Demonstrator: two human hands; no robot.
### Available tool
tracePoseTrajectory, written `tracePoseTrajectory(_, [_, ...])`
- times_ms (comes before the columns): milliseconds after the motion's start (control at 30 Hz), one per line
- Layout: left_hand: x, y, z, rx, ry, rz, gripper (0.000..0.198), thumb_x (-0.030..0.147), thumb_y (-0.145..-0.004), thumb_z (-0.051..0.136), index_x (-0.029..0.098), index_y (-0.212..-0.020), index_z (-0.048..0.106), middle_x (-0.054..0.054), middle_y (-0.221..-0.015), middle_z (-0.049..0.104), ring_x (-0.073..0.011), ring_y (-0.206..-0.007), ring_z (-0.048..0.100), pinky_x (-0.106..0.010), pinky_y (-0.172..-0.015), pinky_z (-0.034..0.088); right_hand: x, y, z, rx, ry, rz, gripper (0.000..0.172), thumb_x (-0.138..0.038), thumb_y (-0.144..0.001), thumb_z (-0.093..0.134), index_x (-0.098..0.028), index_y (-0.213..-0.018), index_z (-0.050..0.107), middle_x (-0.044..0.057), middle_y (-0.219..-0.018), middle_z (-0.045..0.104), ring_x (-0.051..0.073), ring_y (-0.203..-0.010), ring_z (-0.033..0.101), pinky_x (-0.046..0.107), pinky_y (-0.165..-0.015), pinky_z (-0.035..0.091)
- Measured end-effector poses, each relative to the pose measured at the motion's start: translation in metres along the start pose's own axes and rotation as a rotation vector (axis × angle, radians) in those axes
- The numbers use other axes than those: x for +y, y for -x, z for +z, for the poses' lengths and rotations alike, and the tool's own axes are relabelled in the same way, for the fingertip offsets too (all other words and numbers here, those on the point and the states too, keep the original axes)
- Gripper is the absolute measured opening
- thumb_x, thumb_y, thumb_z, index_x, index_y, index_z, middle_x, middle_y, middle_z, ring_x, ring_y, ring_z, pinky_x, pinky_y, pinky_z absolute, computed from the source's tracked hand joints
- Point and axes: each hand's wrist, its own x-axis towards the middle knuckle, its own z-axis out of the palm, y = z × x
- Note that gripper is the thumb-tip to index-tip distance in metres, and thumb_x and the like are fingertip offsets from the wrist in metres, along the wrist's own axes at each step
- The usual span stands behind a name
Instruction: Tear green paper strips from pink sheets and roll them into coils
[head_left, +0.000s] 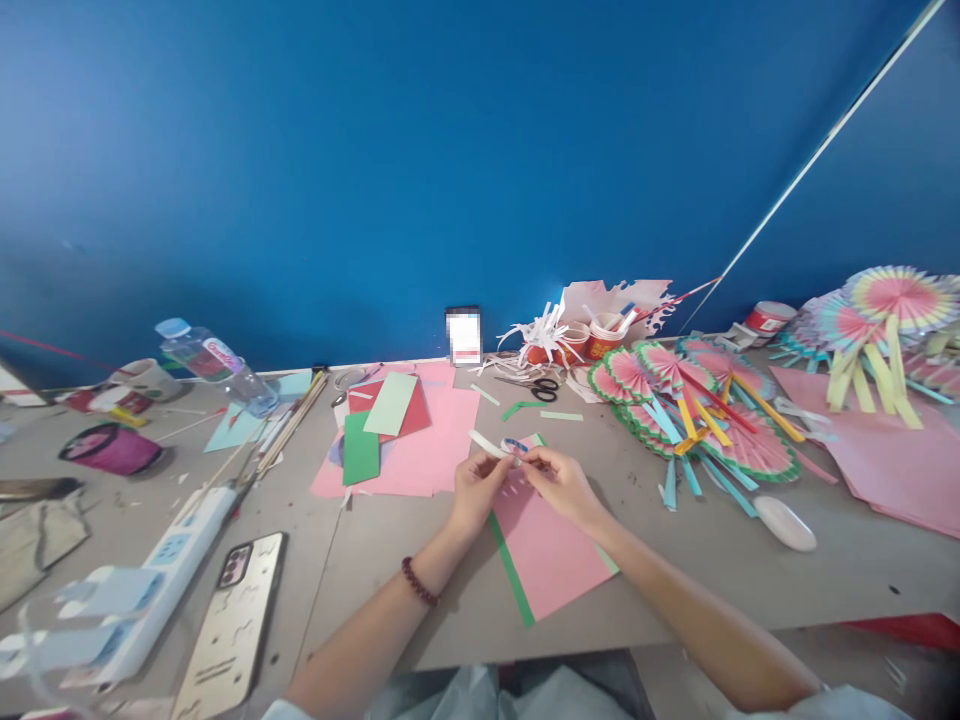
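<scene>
My left hand [478, 492] and my right hand [564, 486] meet above a pink sheet [551, 560] with green strips along its edges. Between my left thumb and fingers is a white strip [487, 442], its end pointing up and left. My right fingertips pinch a small ring-shaped roll of tape [513, 445], white and blue, right beside the strip. Whether strip and roll are joined is hidden by the fingers. Left of my hands, dark green paper [361, 448], pale green paper [391, 404] and red paper lie on larger pink sheets [450, 430].
Several folded paper fans [679, 380] cover the right side, near a white oval object [784, 524]. Black-handled scissors [544, 389] lie behind my hands. A phone [232, 620], a power strip [169, 570] and a tilted plastic bottle [217, 362] are on the left. A blue wall [450, 170] bounds the table.
</scene>
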Motion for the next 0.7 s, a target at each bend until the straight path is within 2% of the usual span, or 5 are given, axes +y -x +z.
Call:
tracePoseTrajectory(233, [0.007, 0.006, 0.002, -0.138, 0.026, -0.023, 0.042, 0.054, -0.067, 0.086, 0.015, -0.077, 0.074, -0.004, -0.061, 0.070, -0.0153, -0.048, 0.062, -0.029, -0.050, 0.052, -0.003, 0.002, -0.001, 0.032, 0.033, -0.027, 0.018, -0.036, -0.078, 0.060, -0.021, -0.069, 0.063, 0.001, -0.065, 0.065, 0.017, -0.066, 0.059, 0.028, -0.065, 0.047])
tracePoseTrajectory(400, [0.003, 0.006, 0.000, -0.120, -0.017, 0.047, 0.040, 0.054, -0.071, 0.084, 0.016, -0.073, 0.076, -0.007, -0.069, 0.072, -0.0184, -0.056, 0.064, -0.031, -0.053, 0.053, -0.006, 0.003, -0.003, 0.026, -0.011, -0.002, 0.018, -0.037, -0.077, 0.059, -0.022, -0.067, 0.060, 0.000, -0.065, 0.061, 0.017, -0.066, 0.056, 0.028, -0.064, 0.045])
tracePoseTrajectory(567, [0.007, 0.011, 0.000, -0.030, -0.153, 0.271, 0.017, 0.040, -0.076, 0.082, 0.023, -0.075, 0.083, -0.010, -0.090, 0.074, -0.0260, -0.089, 0.068, -0.039, -0.080, 0.055, -0.007, 0.000, -0.004, 0.024, -0.068, 0.036, 0.020, -0.040, -0.075, 0.061, -0.023, -0.064, 0.058, -0.001, -0.060, 0.057, 0.016, -0.059, 0.049, 0.029, -0.058, 0.041])
tracePoseTrajectory(633, [0.009, 0.015, 0.000, -0.017, -0.184, 0.319, 0.015, 0.038, -0.078, 0.081, 0.024, -0.076, 0.083, -0.010, -0.095, 0.074, -0.0285, -0.096, 0.068, -0.043, -0.091, 0.053, -0.006, -0.002, -0.003, 0.012, -0.115, 0.051, 0.025, -0.044, -0.075, 0.063, -0.023, -0.063, 0.057, -0.002, -0.059, 0.055, 0.016, -0.059, 0.048, 0.029, -0.057, 0.041])
tracePoseTrajectory(700, [0.010, 0.018, 0.001, -0.033, -0.179, 0.330, 0.016, 0.038, -0.081, 0.078, 0.023, -0.079, 0.083, -0.011, -0.097, 0.074, -0.0296, -0.099, 0.068, -0.044, -0.093, 0.053, -0.006, -0.003, -0.003, -0.003, -0.155, 0.061, 0.028, -0.047, -0.075, 0.066, -0.023, -0.063, 0.056, -0.002, -0.058, 0.054, 0.015, -0.059, 0.048, 0.028, -0.057, 0.041])
